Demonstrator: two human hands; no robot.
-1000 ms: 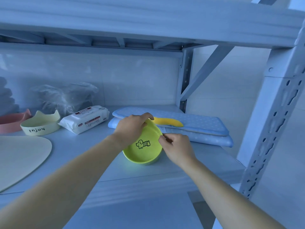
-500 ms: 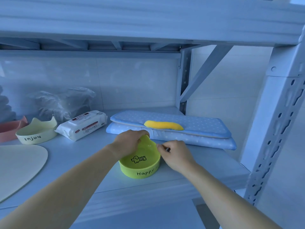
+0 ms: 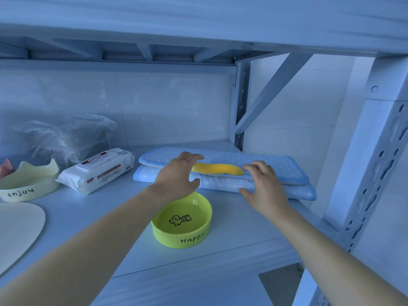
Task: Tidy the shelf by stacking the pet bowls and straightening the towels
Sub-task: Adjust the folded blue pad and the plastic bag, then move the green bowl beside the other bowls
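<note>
A lime-green pet bowl [image 3: 183,226] marked "Happy" stands upright near the shelf's front edge, free of both hands. Behind it lie two folded blue dotted towels [image 3: 284,173], stacked, with a yellow patch [image 3: 217,168] showing on top. My left hand [image 3: 176,175] hovers with fingers spread over the towels' left part, just beyond the bowl. My right hand [image 3: 262,186] reaches to the towels' front edge, fingers relaxed, holding nothing. A cream bowl [image 3: 26,184] marked "Enjoy" sits at far left, with a pink bowl [image 3: 5,167] partly hidden behind it.
A pack of wet wipes [image 3: 97,173] lies between the cream bowl and the towels. A crumpled clear plastic bag [image 3: 61,138] sits at the back left. A cream mat [image 3: 17,230] covers the shelf's left front. A shelf post [image 3: 362,184] rises at right.
Both hands have let go of the green bowl, which now rests flat on the shelf, and have moved back toward the towels. The bowl was tilted a second ago.
</note>
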